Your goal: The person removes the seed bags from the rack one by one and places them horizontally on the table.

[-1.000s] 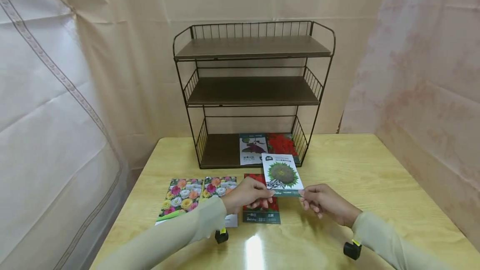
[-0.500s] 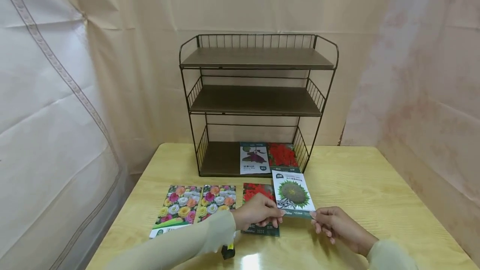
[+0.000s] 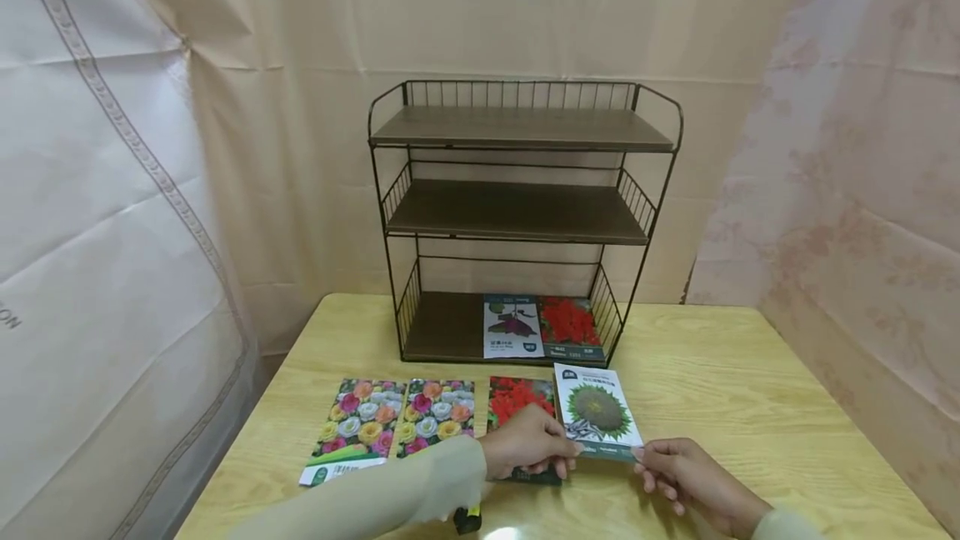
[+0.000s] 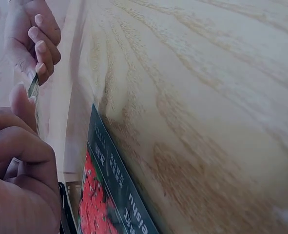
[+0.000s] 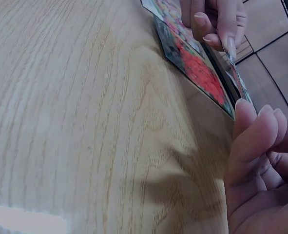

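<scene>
A white seed packet with a green sunflower head [image 3: 596, 407] is held between both hands by its near edge. My left hand [image 3: 528, 440] pinches its near left corner, and my right hand [image 3: 693, 477] pinches the near right corner. The wrist views show this packet almost edge-on between the fingertips, raised over the table. Beneath the left hand lies a red-flower seed packet [image 3: 517, 394], partly covered by that hand. Farther left, two rose-patterned seed packets [image 3: 360, 419] lie side by side; the left sleeve covers part of them.
A dark three-tier wire-sided shelf [image 3: 517, 211] stands at the back of the wooden table [image 3: 720, 373]. On its bottom tier, a white packet with a purple plant [image 3: 512, 327] lies beside another red-flower packet [image 3: 570, 322]. Fabric curtains hang around the table.
Both hands have moved the sunflower packet right and nearer, from overlapping the shelf's front and the red packet to beside that packet. The head view has tilted up slightly.
</scene>
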Tool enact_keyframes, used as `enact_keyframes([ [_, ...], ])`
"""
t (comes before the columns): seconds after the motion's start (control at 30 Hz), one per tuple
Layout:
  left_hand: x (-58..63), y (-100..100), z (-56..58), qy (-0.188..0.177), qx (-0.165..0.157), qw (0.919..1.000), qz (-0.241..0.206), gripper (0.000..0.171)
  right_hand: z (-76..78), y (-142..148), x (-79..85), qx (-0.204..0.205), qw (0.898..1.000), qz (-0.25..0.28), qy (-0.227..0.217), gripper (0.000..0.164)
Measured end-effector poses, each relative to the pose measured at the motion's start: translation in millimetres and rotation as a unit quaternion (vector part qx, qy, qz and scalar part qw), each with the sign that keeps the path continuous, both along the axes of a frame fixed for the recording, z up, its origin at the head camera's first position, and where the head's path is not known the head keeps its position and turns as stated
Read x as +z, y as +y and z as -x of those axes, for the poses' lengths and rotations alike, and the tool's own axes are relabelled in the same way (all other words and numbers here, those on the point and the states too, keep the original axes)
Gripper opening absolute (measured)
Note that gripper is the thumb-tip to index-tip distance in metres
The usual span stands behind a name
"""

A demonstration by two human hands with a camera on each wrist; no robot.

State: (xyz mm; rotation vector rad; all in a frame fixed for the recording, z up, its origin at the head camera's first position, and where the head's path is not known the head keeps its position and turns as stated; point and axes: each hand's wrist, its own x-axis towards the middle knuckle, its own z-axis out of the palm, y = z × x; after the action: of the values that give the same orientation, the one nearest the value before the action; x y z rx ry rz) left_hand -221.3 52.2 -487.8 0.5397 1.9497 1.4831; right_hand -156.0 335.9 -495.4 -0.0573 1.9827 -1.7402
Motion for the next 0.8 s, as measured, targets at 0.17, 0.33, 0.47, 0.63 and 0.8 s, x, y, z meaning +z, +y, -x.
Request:
enact_keyframes([
  [0.17, -0.3, 7.3, -1.7, 0.003, 0.008, 0.9997, 0.021, 0.026, -1.1, 3.6, -0.1, -0.008, 1.000, -0.002, -0.010, 0.033],
  [0.33, -1.8, 9.2, -3.7, 0.002, 0.011, 0.9992, 0.039, 0.027, -2.7, 4.9, -1.5, -0.002, 1.000, 0.009, -0.029, 0.030],
  [0.47, -2.9, 9.4, -4.5, 0.006, 0.010, 0.9990, 0.042, 0.028, -3.3, 5.5, -3.6, 0.006, 0.999, 0.013, -0.037, 0.031],
  [0.63, -2.4, 9.0, -7.4, 0.009, 0.016, 0.9983, 0.055, 0.028, -3.9, 5.5, -7.7, 0.004, 0.999, 0.009, -0.046, 0.033],
  [0.8, -4.3, 8.7, -9.6, 0.009, 0.010, 0.9973, 0.072, 0.030, -6.7, 4.8, -12.3, -0.010, 0.998, 0.000, -0.061, 0.035],
])
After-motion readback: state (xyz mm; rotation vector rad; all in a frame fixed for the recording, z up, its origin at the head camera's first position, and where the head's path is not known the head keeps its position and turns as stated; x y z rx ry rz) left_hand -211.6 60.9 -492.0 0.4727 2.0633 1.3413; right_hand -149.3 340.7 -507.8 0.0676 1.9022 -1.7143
